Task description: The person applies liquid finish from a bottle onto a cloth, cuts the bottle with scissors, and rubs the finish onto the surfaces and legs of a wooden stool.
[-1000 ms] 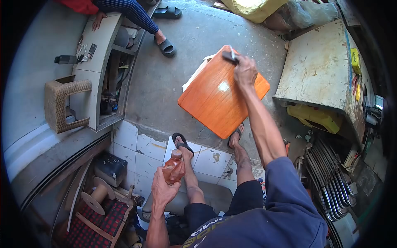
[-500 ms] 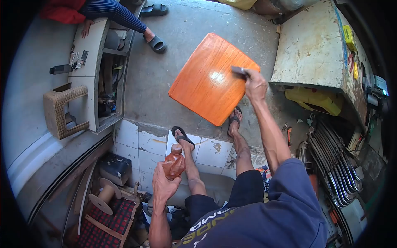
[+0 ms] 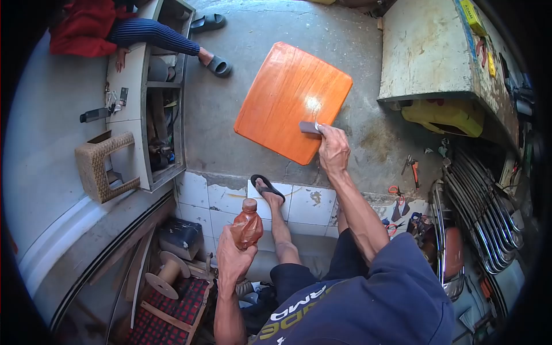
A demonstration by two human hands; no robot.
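Note:
A glossy orange-brown wooden panel (image 3: 287, 98) stands above the concrete floor, tilted in the view. My right hand (image 3: 334, 148) pinches a flat grey applicator (image 3: 310, 127), which lies over the panel's lower right part. Whether it touches the surface is hard to tell. In my left hand (image 3: 234, 256) is a crumpled clear plastic bottle (image 3: 248, 227) with reddish-brown contents, held upright with its cap end up. The bottle is below the panel, in front of my lower leg, apart from the panel.
Another person (image 3: 86, 29) sits at the upper left on a white cabinet (image 3: 129, 92). A worn cabinet (image 3: 428, 52) stands at the right, with metal chair frames (image 3: 483, 213) below it. Pliers and scissors (image 3: 397, 198) lie on the floor. A wicker stool (image 3: 95, 172) is at the left.
My right hand and the applicator have moved from the panel's top down to its lower right part. The camera view has shifted. My left hand still holds the bottle.

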